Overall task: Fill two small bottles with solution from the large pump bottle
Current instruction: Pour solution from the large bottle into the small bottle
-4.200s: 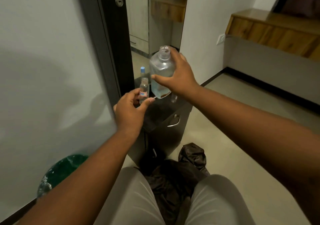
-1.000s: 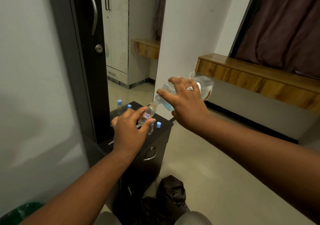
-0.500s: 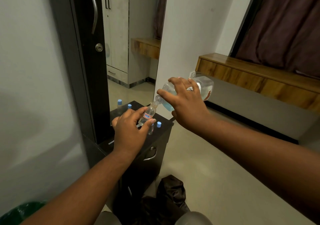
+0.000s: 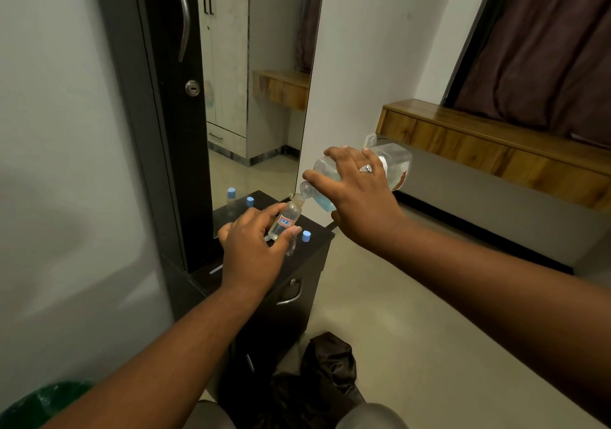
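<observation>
My left hand [image 4: 253,250] grips a small clear bottle [image 4: 286,220] with a red and blue label, tilted right, above the black cabinet top [image 4: 317,240]. My right hand [image 4: 358,194] holds the large clear bottle [image 4: 396,164] tipped nearly flat, pump removed, its open neck [image 4: 305,190] touching the small bottle's mouth. Pale blue liquid pools in the large bottle near the neck. A loose blue cap [image 4: 306,236] lies on the cabinet top to the right of my left hand. A second small clear bottle [image 4: 291,247] stands mostly hidden behind my left fingers.
A mirror [image 4: 258,98] behind the cabinet reflects a blue-capped bottle [image 4: 231,194] and a cap. The cabinet has a drawer handle [image 4: 291,293]. A black bag [image 4: 327,372] lies on the floor by my knees. A green bin [image 4: 39,405] sits low left. A wooden shelf [image 4: 496,141] runs along the right wall.
Since 4.2 s ago the large bottle went from upright to tipped against the small bottle's mouth. Over the last second both hands and bottles have stayed nearly still.
</observation>
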